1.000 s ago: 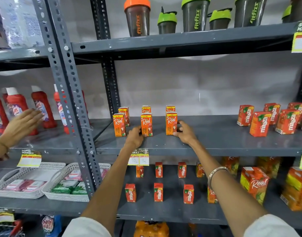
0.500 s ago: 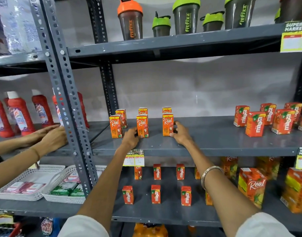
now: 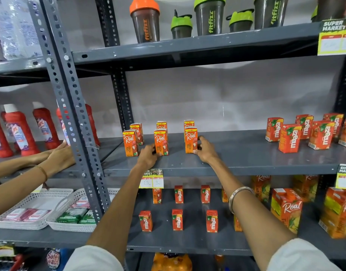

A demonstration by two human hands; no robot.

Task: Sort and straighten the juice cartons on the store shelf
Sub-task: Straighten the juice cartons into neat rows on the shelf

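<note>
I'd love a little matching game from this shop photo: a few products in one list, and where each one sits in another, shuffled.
Things:
1. orange-lidded grey shaker bottle
2. red cleaner bottles with white caps
3. small orange Real juice cartons
4. white plastic mesh baskets

Places:
A. middle shelf, between the person's hands
B. top shelf
C. lower shelf, left bay
D. middle shelf, left bay

Pairs: 1-B, 2-D, 3-A, 4-C

Grey metal shelf [image 3: 236, 159] carries upright Real cartons [image 3: 161, 141] and Maaza cartons [image 3: 289, 138].
</note>
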